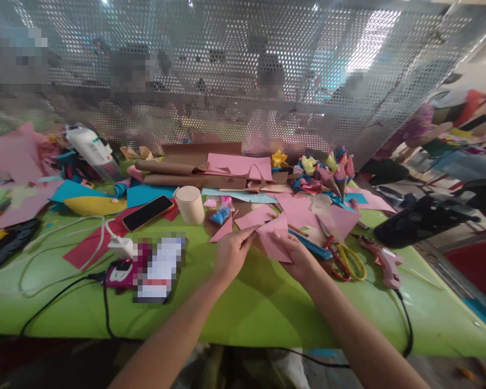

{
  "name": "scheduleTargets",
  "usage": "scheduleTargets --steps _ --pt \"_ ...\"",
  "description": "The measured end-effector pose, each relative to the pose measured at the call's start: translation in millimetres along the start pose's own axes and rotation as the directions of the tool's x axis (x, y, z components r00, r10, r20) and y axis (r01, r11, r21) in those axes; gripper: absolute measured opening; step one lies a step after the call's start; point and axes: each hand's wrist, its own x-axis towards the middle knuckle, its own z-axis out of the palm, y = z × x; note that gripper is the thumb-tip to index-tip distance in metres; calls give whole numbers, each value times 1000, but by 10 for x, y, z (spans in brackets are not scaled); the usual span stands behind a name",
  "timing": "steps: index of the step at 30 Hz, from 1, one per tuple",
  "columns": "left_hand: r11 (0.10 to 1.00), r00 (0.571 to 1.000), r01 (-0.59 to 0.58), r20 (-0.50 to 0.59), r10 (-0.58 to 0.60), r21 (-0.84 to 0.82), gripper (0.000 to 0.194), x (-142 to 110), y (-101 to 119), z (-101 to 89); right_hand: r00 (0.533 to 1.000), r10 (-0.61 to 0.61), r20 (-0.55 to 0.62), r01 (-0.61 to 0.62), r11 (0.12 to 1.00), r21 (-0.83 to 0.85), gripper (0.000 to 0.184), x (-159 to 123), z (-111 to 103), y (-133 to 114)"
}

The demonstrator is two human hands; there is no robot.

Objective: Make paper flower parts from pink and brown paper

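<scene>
Both my hands hold a piece of pink paper (273, 240) just above the green table. My left hand (233, 251) pinches its left edge between thumb and fingers. On the other side, my right hand (297, 254) grips the paper's right edge, thumb in front. Beyond them lie more pink paper sheets (295, 208) and a small blue plastic packet (220, 215). Close to my right hand are a blue cutter-like tool (314, 246), scissors with yellow handles (354, 262) and scissors with red handles (340, 267).
A pink glue gun (386, 262) with a black cord lies at right. To the left are a black phone (148, 212), a lit phone (162, 270), a magenta power strip (123, 274) and a beige paper roll (189, 205). Paper flowers (342, 167) stand before a perforated metal panel (210, 70).
</scene>
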Motion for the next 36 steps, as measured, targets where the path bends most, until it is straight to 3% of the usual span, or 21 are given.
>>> scheduleTargets --steps 4,13,19,25,29,31,33,36 --pt "1000 1000 -14 11 14 12 29 -6 11 -1 998 47 -32 -45 998 48 35 -8 44 -26" --pt "1000 999 16 38 -16 7 31 -19 4 37 1000 -1 17 0 1000 7 31 -2 53 22" --pt "1000 999 -12 35 11 28 29 -15 14 19 999 16 -34 -15 1000 18 35 15 14 -8" --pt "989 995 57 93 -44 -139 29 -12 17 31 998 34 -55 -35 999 -29 37 -2 52 -29" --pt "988 996 69 72 -60 -136 28 -11 -3 46 996 -61 -68 53 991 -120 40 1 76 -15" --pt "997 999 49 25 -48 -60 27 -13 -8 45 971 -214 -108 185 956 -229 45 15 57 -3" --pt "999 999 38 -19 -38 23 28 -18 -7 38 899 -417 -136 331 848 -414 54 20 29 6" --pt "996 998 49 -54 -44 78 29 -27 7 21 730 -683 -19 457 509 -729 46 -14 9 2"
